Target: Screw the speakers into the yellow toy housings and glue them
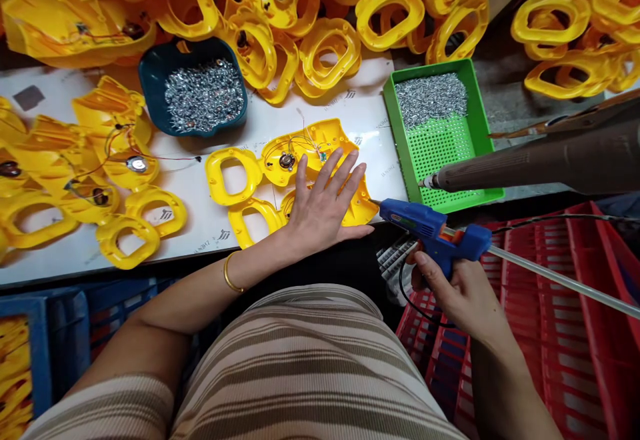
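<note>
My left hand point(323, 207) is spread flat over two yellow plastic shells, its fingers apart and gripping nothing. The farther yellow shell point(273, 170) shows a round speaker point(287, 161), thin wires and a small green circuit board point(323, 157). Much of the nearer yellow shell point(364, 205) is hidden under that hand. In my right hand point(457, 293) is a blue glue gun point(425, 223), its nozzle pointing left at the nearer shell's right edge. A clear glue stick point(560, 277) runs out of the gun's back.
A dark teal bin point(150, 87) and a green basket point(393, 120) hold small metal screws. A hanging power screwdriver point(500, 163) reaches over the basket. More yellow shells point(55, 20) are piled at the back and left. Red crates point(555, 360) and a blue crate point(43, 333) flank my body.
</note>
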A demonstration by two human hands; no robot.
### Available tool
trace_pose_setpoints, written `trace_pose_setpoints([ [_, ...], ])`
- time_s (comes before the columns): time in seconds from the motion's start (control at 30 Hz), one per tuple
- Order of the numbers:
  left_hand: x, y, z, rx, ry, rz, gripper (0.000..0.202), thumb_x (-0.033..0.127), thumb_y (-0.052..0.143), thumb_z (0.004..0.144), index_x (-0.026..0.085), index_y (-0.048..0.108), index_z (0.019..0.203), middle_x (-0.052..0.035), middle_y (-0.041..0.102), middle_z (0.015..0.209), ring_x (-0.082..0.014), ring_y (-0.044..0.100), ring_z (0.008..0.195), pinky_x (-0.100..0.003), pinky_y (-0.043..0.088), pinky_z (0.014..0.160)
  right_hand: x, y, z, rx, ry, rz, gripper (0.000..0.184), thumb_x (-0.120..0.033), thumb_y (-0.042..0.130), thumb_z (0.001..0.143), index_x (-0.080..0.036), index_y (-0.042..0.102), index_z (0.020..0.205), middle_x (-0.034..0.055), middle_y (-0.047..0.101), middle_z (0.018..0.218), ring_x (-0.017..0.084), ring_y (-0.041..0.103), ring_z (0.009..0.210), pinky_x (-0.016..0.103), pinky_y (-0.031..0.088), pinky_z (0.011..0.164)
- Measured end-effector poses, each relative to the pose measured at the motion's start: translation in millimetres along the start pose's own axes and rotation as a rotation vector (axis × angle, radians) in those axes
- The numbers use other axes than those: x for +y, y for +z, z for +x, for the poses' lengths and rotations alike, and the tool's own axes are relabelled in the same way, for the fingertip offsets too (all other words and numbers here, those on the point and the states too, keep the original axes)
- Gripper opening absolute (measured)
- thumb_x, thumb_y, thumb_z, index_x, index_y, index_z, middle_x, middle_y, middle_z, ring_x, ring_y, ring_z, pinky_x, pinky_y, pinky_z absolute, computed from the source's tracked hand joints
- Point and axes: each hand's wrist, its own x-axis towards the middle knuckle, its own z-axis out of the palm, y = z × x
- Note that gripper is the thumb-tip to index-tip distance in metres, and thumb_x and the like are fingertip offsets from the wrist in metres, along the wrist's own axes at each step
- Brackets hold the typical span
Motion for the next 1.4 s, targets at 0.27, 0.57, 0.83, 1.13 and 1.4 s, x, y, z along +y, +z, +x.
trace_pose_setpoints([
  [0.27,0.1,-1.4,0.6,-0.027,-0.015,0.0,0.091,0.07,0.059,0.08,0.019,0.034,0.15,-0.0145,0.029,0.159,-0.0357,0.023,0.148,-0.062,0.0,0.119,-3.9,2.5,-4.2,0.048,-0.013,-0.071,0.055,-0.064,0.045,0.089,-0.019,0.058,0.061,0.0062,0.064,0.054,0.016,0.057,0.045,0.028,0.041,0.045],
  [0.57,4.5,-7.5,-3.0,-0.044,-0.029,-0.024,0.09,0.071,0.058,0.081,0.018,0.034,0.15,-0.0163,0.028,0.159,-0.0363,0.024,0.147,-0.064,0.004,0.118,3.1,-0.3,-12.3,-0.039,0.006,0.382,0.033,-0.05,0.057,0.09,-0.019,0.063,0.082,0.0018,0.063,0.056,0.015,0.056,0.044,0.026,0.043,0.043],
  [0.83,-43.0,-31.0,29.4,-0.058,-0.147,0.018,0.085,0.074,0.041,0.087,0.021,0.028,0.152,-0.0176,0.028,0.158,-0.0389,0.02,0.147,-0.057,0.018,0.115,-12.2,8.6,4.2,0.031,-0.085,0.617,0.035,-0.054,0.06,0.089,-0.021,0.067,0.096,0.0027,0.067,0.067,0.016,0.061,0.055,0.028,0.051,0.053],
  [1.13,-52.9,-27.8,58.2,-0.1,-0.134,0.016,0.088,0.064,0.058,0.083,0.018,0.028,0.151,-0.0189,0.039,0.148,-0.0356,0.035,0.135,-0.053,0.031,0.109,-21.2,14.3,44.9,0.106,-0.121,0.405,0.044,-0.062,0.056,0.087,-0.021,0.066,0.097,0.0063,0.071,0.07,0.021,0.068,0.057,0.032,0.057,0.055],
  [1.4,-49.7,-20.8,57.8,-0.034,-0.147,-0.015,0.084,0.052,0.06,0.083,0.012,0.029,0.15,-0.0197,0.038,0.149,-0.0341,0.034,0.136,-0.052,0.025,0.113,-19.5,14.2,69.9,0.14,-0.117,0.199,0.057,-0.068,0.047,0.088,-0.016,0.064,0.103,0.0084,0.07,0.072,0.021,0.065,0.053,0.031,0.053,0.05],
])
